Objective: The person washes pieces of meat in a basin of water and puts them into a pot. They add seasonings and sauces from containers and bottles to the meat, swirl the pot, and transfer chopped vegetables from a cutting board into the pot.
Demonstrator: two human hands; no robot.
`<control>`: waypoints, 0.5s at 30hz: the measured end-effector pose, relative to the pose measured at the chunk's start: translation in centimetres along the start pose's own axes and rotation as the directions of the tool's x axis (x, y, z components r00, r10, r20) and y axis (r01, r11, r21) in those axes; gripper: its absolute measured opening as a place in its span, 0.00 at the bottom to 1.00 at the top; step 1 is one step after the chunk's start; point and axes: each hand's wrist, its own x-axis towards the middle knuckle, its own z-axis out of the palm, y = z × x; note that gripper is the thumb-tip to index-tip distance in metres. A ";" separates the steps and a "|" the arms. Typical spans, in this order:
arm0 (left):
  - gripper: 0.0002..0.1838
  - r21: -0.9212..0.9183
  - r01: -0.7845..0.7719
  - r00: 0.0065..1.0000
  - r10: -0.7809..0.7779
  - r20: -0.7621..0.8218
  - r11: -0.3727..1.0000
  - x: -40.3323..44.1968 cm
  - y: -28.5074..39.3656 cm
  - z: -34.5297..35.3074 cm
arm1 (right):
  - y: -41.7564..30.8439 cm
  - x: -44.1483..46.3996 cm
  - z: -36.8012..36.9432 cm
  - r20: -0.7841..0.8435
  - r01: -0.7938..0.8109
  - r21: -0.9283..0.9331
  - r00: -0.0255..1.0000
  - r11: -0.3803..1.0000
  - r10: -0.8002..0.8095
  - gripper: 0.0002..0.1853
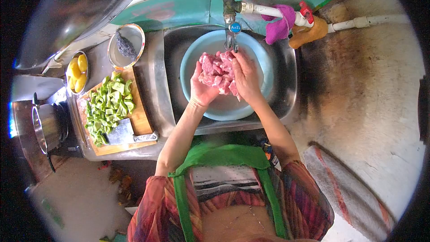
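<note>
Between my two hands is a heap of raw pink meat chunks [218,72], held just below the tap [230,31]. My left hand [204,90] cups the heap from the left and below, fingers curled against it. Along the right side, my right hand [246,78] presses on the meat with its fingers together. Under both hands a light blue basin [190,103] sits in the metal sink [286,101]. The basin seems to contain cloudy water, though my hands and the meat hide part of it.
Left of the sink, a wooden cutting board [141,116] holds chopped green pieces [109,103] and a cleaver [121,132]. Beyond it stand a bowl with a dark scrubber [125,47] and a dish of yellow pieces [78,69]. A pot [42,127] is far left; cloths [281,24] hang on the pipe.
</note>
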 end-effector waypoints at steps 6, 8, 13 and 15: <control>0.29 0.033 0.093 0.989 -0.096 0.117 0.995 0.9 1.0 0.5 | -2.1 1.5 -1.1 -0.069 0.232 -0.395 0.957 0.889 -0.280 0.20; 0.26 0.133 0.048 0.995 -0.058 0.075 0.990 1.3 1.1 1.6 | -5.5 2.3 -1.4 -0.049 0.318 -0.391 0.930 0.864 -0.364 0.22; 0.25 0.141 0.036 0.996 -0.047 0.075 0.989 2.4 1.7 1.9 | -13.3 3.6 -1.0 0.222 0.461 -0.612 0.880 0.643 -0.420 0.24; 0.26 0.145 0.070 0.986 -0.090 0.137 0.987 3.2 2.0 1.9 | -14.1 3.6 -1.3 0.254 0.476 -0.608 0.875 0.635 -0.412 0.23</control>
